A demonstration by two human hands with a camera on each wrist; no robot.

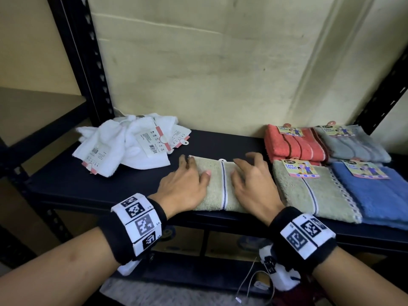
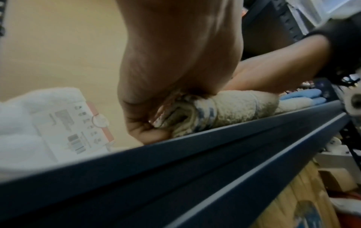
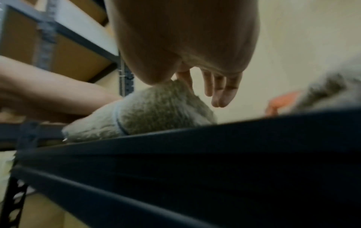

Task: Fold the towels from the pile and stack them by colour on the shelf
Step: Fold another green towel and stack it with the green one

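Behind the dark metal shelf (image 1: 220, 140) stands a pale cream wall (image 1: 209, 74), with black perforated uprights (image 1: 88, 62) at either side. On this shelf, near its front edge, I see a folded olive-green terry towel with a blue stripe (image 1: 220, 186). My left hand (image 1: 185, 186) lies on its left part, fingers curled over the left edge and the thumb on top; the left wrist view shows them wrapped round the towel's end (image 2: 185, 123). My right hand (image 1: 254, 186) rests its heel and thumb side on the right part, fingers spread and lifted; in the right wrist view the fingertips (image 3: 222, 98) hang clear of the cloth. At the left lies a loose pile of white towels with paper tags (image 1: 123, 146). At the right are folded stacks: orange-red (image 1: 293, 146), grey (image 1: 353, 146), olive-green (image 1: 313, 195), blue (image 1: 379, 199).
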